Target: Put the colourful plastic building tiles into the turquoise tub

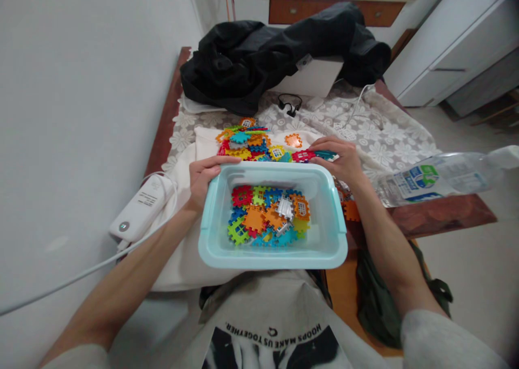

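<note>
A: Where are the loose pieces in relation to the hands?
B: The loose heap [249, 145] lies just beyond the far rim of the plastic tub [272, 262], on a white cloth [206, 138] over the bench [441, 215]. The left hand [203, 179] is nearer its main mass; the right hand [344, 157] is at its right end.

A: And the tub?
B: It sits crosswise before the person, long axis running left to right, between the two forearms.

A: What is each hand doing?
B: The left one grasps the tub's far left corner, fingers along the rim. The right one is bent over some dark teal pieces [325, 155], fingertips beside a red piece [303, 156]. I can't tell whether it pinches anything.

A: What are the pieces like?
B: Flat, thin, notched squares, apparently hard plastic, some with lattice windows. More pieces [259, 217] lie jumbled inside the tub, mostly toward its left and middle: orange, lime, blue, red, white. One orange piece [293, 140] lies slightly apart on the cloth.

A: And the surfaces?
B: The tub is smooth, pale blue, with rounded corners. The white cloth looks soft; the floral cover [383, 153] beyond is patterned. A clear bottle [458, 175] lies on its side past the right forearm.
</note>
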